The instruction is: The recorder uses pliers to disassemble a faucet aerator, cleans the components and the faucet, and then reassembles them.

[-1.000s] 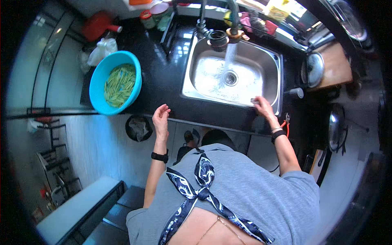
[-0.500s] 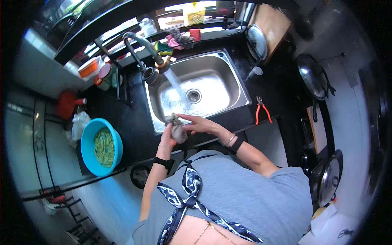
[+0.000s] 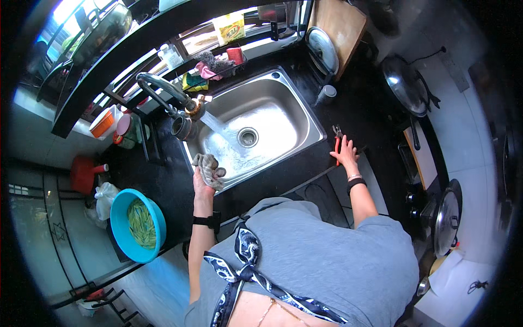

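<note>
My left hand [image 3: 204, 186] is closed around a crumpled, grey-beige cloth [image 3: 206, 166] at the sink's near left corner. Some fingertips show past its folds. Over on the right, my right hand [image 3: 347, 154] lies over the pliers [image 3: 337, 143] on the black counter, its fingers spread. It covers one orange handle, while the metal jaws point away from me. Water runs from the tap [image 3: 192, 104] into the steel sink [image 3: 305, 111].
A turquoise basin [image 3: 161, 220] of green beans [image 3: 141, 223] stands at the left. Beyond it are a plastic bag [image 3: 106, 199] and a red container [image 3: 84, 173]. A white cup [image 3: 327, 92] stands right of the sink, near a pot lid [image 3: 322, 50] and a wooden board [image 3: 340, 30].
My right hand has left the cloth and moved right to the pliers. My left hand keeps the cloth, now at the sink's left corner. The view has shifted slightly.
</note>
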Action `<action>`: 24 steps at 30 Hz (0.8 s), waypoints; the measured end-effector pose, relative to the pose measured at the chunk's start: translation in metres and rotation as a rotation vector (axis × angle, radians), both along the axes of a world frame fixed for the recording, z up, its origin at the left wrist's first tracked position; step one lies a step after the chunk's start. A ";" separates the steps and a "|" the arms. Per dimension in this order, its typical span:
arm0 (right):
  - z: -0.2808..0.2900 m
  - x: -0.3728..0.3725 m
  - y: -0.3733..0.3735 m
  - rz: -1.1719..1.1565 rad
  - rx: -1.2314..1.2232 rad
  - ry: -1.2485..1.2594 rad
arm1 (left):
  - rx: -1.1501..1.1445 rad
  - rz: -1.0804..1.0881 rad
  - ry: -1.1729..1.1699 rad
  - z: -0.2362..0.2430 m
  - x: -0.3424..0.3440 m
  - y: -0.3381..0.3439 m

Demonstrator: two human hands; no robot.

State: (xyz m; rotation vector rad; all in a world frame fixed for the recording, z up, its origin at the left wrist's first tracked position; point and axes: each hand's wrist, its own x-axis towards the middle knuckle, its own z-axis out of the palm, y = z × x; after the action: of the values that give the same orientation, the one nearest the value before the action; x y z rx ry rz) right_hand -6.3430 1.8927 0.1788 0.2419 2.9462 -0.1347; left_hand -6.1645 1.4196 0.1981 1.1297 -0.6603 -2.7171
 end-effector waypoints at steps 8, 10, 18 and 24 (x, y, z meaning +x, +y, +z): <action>-0.020 -0.002 -0.002 0.177 -0.167 0.195 | -0.523 0.331 -0.116 -0.038 0.042 -0.051; -0.017 -0.001 -0.007 0.117 -0.185 0.162 | -0.647 0.248 -0.141 -0.044 0.070 -0.068; -0.029 -0.016 -0.019 -0.023 -0.435 0.076 | -0.904 0.177 -0.314 -0.058 0.103 -0.074; 0.007 -0.001 -0.071 -0.066 -1.310 -0.295 | -1.030 -0.007 -0.222 -0.006 0.021 0.026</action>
State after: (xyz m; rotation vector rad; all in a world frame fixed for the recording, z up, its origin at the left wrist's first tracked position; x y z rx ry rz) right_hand -6.3437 1.8220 0.1857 0.1222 1.9921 -1.7075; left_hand -6.1439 1.4458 0.1921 1.0737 -1.7744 -1.7508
